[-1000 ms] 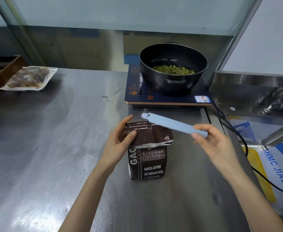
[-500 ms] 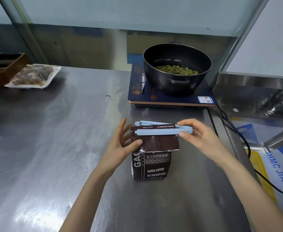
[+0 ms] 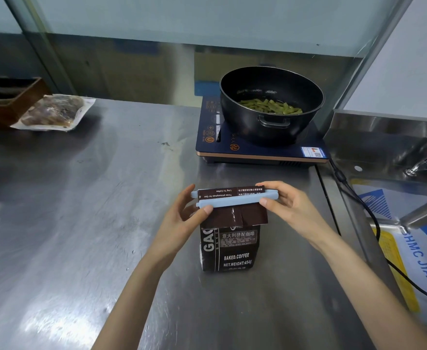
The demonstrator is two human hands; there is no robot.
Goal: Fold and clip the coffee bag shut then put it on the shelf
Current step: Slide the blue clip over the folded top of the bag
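Both hands are pinching the clip (image 3: 235, 200) across the folded top of the coffee bag (image 3: 228, 245), which is standing on the desk (image 3: 81, 223); left hand (image 3: 182, 218) and right hand (image 3: 286, 207) fingers are clamped on its ends. Stiff foil likely springs back, so squeeze near both ends.

Wide bare room lies left of the upright dark-brown foil coffee bag (image 3: 228, 246) on the steel counter (image 3: 86, 210). Far right, a black pot (image 3: 270, 107) on a navy induction hob (image 3: 252, 150) blocks passage; its black cable (image 3: 363, 208) trails along the right edge.
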